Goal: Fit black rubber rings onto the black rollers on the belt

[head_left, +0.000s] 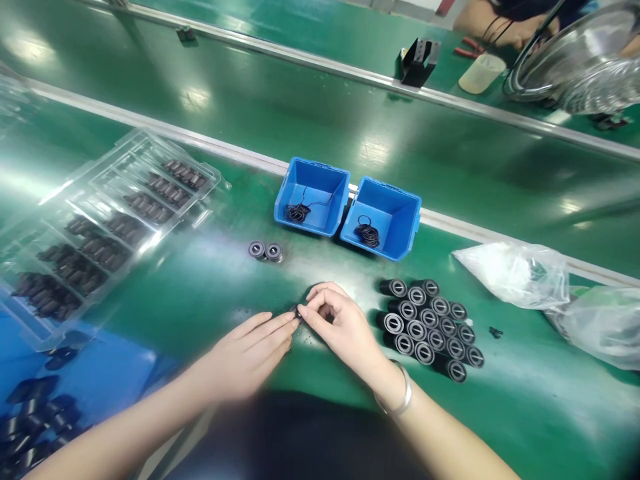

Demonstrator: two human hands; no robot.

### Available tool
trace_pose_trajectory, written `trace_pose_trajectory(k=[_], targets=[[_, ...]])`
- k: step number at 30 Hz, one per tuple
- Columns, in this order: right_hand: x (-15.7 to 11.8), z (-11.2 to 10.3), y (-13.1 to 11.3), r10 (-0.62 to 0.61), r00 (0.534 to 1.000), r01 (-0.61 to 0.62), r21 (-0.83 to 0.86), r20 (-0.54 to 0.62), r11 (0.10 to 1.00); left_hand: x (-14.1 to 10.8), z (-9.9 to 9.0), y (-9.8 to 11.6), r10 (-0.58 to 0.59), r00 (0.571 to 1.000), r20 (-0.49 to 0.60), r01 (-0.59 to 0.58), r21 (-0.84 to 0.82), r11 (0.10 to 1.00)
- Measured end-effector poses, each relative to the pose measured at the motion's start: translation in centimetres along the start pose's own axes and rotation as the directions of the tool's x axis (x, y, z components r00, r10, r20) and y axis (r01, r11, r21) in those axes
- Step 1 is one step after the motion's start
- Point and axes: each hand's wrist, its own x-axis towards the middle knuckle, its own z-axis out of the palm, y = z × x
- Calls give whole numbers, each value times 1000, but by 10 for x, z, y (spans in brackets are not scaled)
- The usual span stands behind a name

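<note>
My left hand (250, 357) reaches in from the lower left, its fingers pressed together and the tips at a small black part (299, 311). From the other side, my right hand (343, 327) pinches the same part between thumb and fingertips; a bracelet is on that wrist. Most of the part is hidden by the fingers, so its kind does not show. Two short round black pieces (265, 251) lie beyond the hands. To the right of my right hand, several black cylinders (429, 318) with slotted round ends are grouped together.
Two blue bins (383, 217) at the back hold thin black rings. A clear compartment box (113, 230) with dark parts is at left, above a blue container of black pieces (37, 413). Plastic bags (520, 273) lie right. A person's arm shows across the bench.
</note>
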Motion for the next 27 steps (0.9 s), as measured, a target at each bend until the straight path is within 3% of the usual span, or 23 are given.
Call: trace_pose_trajectory(k=[3,6,10,14,21,27], targets=[[-1,1,1,147,983,-163,152,110,975,-1,2,0,-6,1000,11,6,-10,1000],[2,2,2,263,912,-357,294,314,886,-3,4,0,-17,1000,24,17,-25,1000],[12,3,1,317,870,-449,341,377,826,-4,8,1,-11,999,37,12,-30,999],[15,3,4,316,872,-463,421,373,780,-2,8,1,-8,999,33,9,-36,999],[-9,9,15,234,939,-345,662,254,665,1,9,1,11,999,44,-11,-4,1000],[-13,6,20,156,931,-347,668,330,658,-5,14,4,-18,1000,23,17,44,999]])
